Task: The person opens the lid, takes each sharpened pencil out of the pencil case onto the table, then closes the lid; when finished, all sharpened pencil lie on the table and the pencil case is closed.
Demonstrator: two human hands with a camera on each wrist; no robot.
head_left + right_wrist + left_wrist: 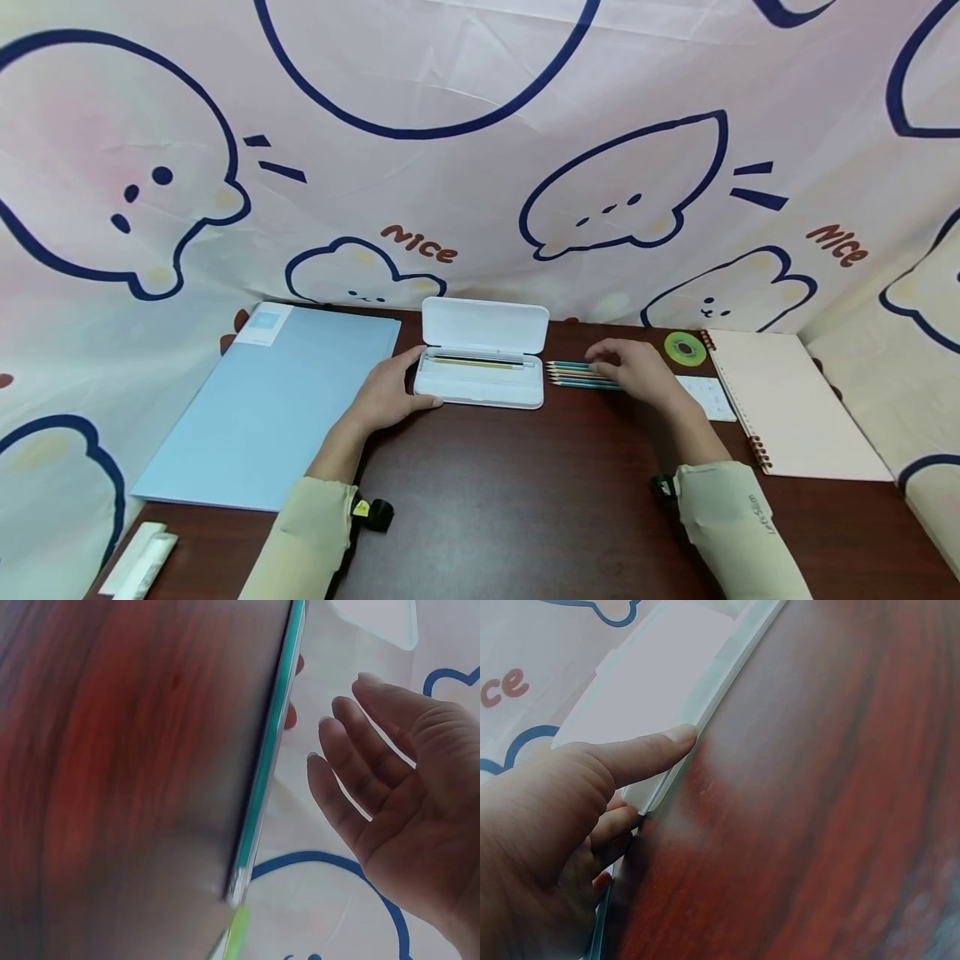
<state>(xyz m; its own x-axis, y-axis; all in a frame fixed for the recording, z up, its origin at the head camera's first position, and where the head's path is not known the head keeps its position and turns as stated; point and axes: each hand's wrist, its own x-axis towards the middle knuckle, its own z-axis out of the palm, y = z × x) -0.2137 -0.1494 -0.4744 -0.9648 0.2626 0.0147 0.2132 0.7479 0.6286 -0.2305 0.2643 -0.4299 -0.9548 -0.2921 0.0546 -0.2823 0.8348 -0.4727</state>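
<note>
A white pencil case (pixel 478 392) stands on the table with its lid raised, and a few thin pencils (pixel 472 361) lie along its back inside. My left hand (pixel 386 396) grips the case's left end; in the left wrist view the thumb (pixel 656 754) presses its front edge. Just right of the case lies a row of several pencils (pixel 573 380), teal and natural wood in colour. Over their right ends is my right hand (pixel 637 371), fingers loosely bent. The right wrist view shows this hand holding nothing, beside a teal pencil (pixel 264 765).
A light blue folder (pixel 277 400) lies to the left, with white wrapped items (pixel 142 558) at the near left. On the right are a green disc (pixel 685 349), a pale card (pixel 707 397) and a spiral notebook (pixel 802 408). A printed cloth (pixel 480 183) hangs behind the table.
</note>
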